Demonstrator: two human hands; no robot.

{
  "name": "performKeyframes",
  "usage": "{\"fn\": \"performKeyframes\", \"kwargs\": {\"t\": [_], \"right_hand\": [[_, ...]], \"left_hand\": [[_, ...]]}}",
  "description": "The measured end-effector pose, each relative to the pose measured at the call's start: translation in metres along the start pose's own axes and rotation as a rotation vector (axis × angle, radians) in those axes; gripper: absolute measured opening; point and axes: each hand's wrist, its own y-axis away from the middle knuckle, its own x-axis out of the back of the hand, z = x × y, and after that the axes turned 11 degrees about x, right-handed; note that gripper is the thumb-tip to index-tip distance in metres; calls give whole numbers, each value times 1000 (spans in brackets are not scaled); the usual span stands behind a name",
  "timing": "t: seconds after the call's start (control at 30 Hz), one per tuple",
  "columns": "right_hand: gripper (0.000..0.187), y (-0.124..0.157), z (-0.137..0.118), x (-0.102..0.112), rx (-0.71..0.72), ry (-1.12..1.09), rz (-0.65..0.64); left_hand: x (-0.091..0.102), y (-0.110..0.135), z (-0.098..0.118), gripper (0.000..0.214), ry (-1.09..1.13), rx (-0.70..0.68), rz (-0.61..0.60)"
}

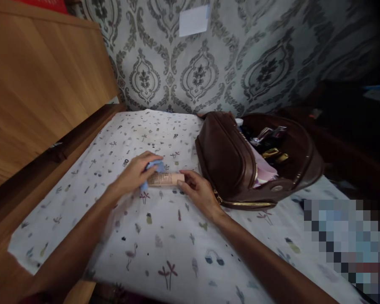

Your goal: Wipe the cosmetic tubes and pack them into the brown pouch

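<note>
A beige cosmetic tube lies sideways between my two hands, just above a white patterned cloth spread over the table. My left hand is closed on a small light-blue cloth pressed against the tube's left end. The fingers of my right hand pinch the tube's right end. An open brown leather bag stands just right of my right hand, with several small items showing inside.
A wooden cabinet side rises at the left, with a dark wooden ledge below it. Patterned grey wallpaper backs the table, with a white note stuck on it. The right side is dark, and a blurred patch sits at the lower right.
</note>
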Motion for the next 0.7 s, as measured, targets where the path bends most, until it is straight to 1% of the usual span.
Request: {"fn": "performKeyframes", "kwargs": {"t": [0.03, 0.07, 0.1, 0.13, 0.17, 0.2, 0.23, 0.3, 0.37, 0.4, 0.47, 0.57, 0.7], "right_hand": [[44, 1, 1, 0, 8, -12, 4], [41, 1, 1, 0, 22, -15, 5], [37, 1, 2, 0, 38, -14, 4], [33, 1, 3, 0, 54, -14, 3], [30, 1, 3, 0, 63, -21, -1], [30, 1, 4, 1, 62, -34, -7], [31, 1, 4, 1, 50, -51, -16], [37, 2, 2, 1, 7, -90, -31], [42, 2, -1, 1, -31, -128, -33], [42, 2, -2, 0, -39, -147, -24], [43, 2, -5, 0, -35, -185, 0], [42, 1, -6, 0, -10, -215, 28], [38, 1, -5, 1, 10, -169, 11]], "left_hand": [[-13, 3, 9, 41, -39, -38, 52], [-26, 5, 17, 43, -107, -91, 70], [-38, 7, 23, 45, -207, -169, 63], [-48, 9, 28, 47, -315, -209, 57], [-53, 9, 31, 47, -397, -229, 56], [-55, 9, 30, 47, -460, -237, 42], [-52, 7, 27, 47, -500, -226, 28], [-40, 2, 14, 46, -505, -181, -13], [-24, -5, -6, 46, -450, -113, -27], [-17, -8, -17, 46, -414, -73, -14], [-5, -12, -41, 48, -390, 31, 22], [9, -13, -75, 47, -495, 245, 123], [29, -2, -111, 40, -591, 428, 273]]}}
